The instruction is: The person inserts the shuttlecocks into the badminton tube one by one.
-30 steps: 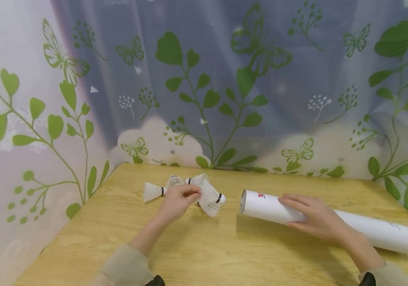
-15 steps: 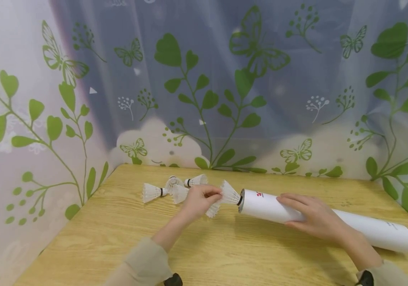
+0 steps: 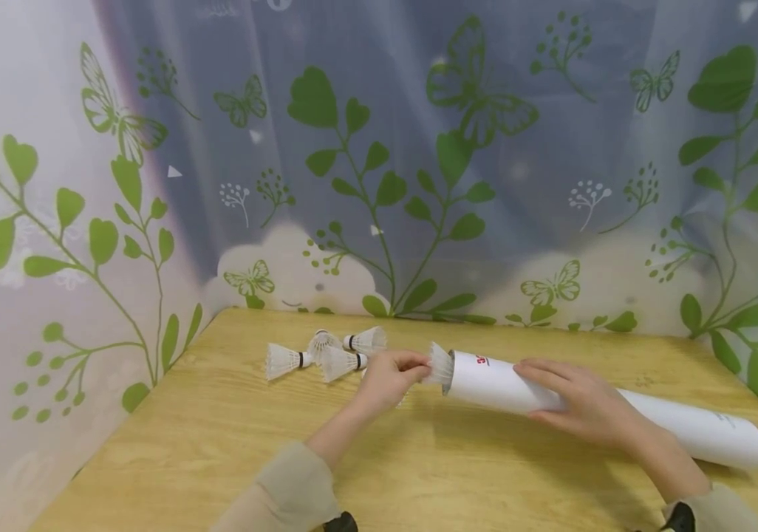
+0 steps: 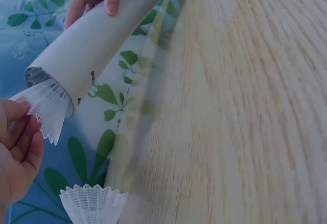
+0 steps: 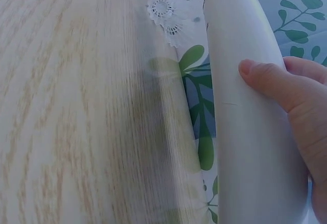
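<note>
A white shuttlecock (image 3: 442,364) sits partly inside the open end of a long white tube (image 3: 499,384); its cork is hidden in there. My left hand (image 3: 388,380) pinches the feather skirt between thumb and fingers, as the left wrist view also shows at the shuttlecock (image 4: 48,106). Around the tube's middle, my right hand (image 3: 581,399) grips from above, thumb on the near side and fingers over the far side. In the right wrist view the thumb lies along the tube (image 5: 250,111). The tube's open end is tilted up off the table.
Several shuttlecocks lie left of the tube, among them one at the far left (image 3: 284,360), one nearer the left hand (image 3: 340,363) and one behind (image 3: 367,340). They rest on a wood-grain table (image 3: 219,443). A leaf-printed curtain (image 3: 379,148) hangs behind the table's far edge.
My left hand has moved right, carrying the shuttlecock from the pile to the tube's mouth and pushing it cork first partway in. The right hand and the tube have hardly moved.
</note>
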